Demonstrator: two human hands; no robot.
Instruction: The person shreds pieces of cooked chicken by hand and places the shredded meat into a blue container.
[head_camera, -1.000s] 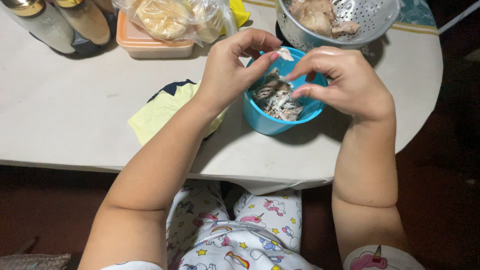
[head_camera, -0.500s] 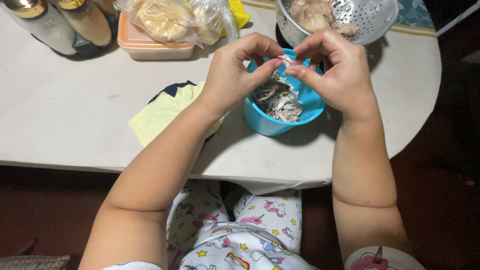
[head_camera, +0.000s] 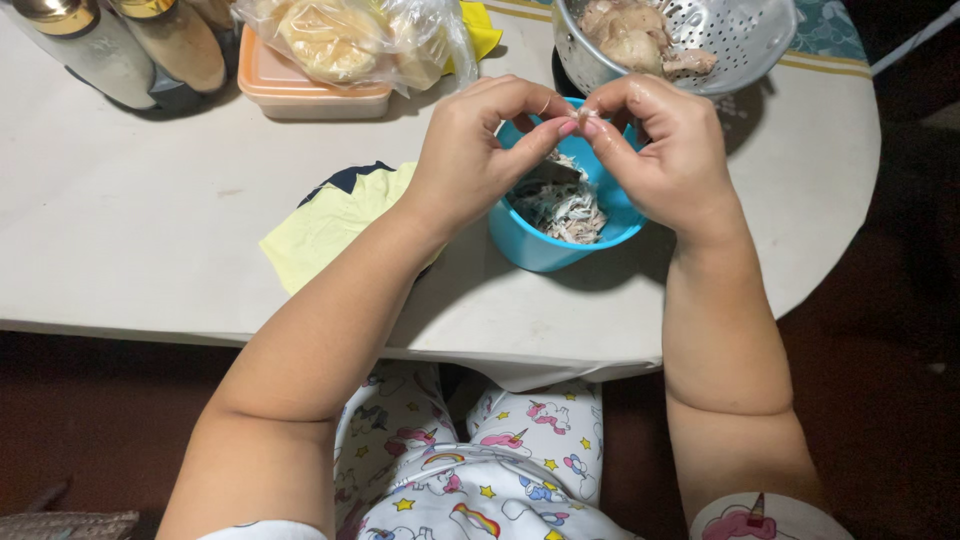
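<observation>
A blue bowl (head_camera: 535, 250) holding shredded meat (head_camera: 563, 205) stands on the white table (head_camera: 150, 230). Above it my left hand (head_camera: 475, 150) and my right hand (head_camera: 665, 150) meet fingertip to fingertip, both pinching one small pale piece of meat (head_camera: 581, 117) over the bowl's far rim. Just behind, a metal colander (head_camera: 735, 40) holds larger pieces of cooked meat (head_camera: 635, 35).
A yellow and dark cloth (head_camera: 325, 220) lies left of the bowl. At the back left sit an orange lidded box (head_camera: 290, 95) under a clear bag of food (head_camera: 350, 35) and two bottles (head_camera: 120, 50). The table's rounded edge runs close to my lap.
My right hand moved left and up from above the bowl to meet my left hand. Both now pinch the small piece that only the left hand held before.
</observation>
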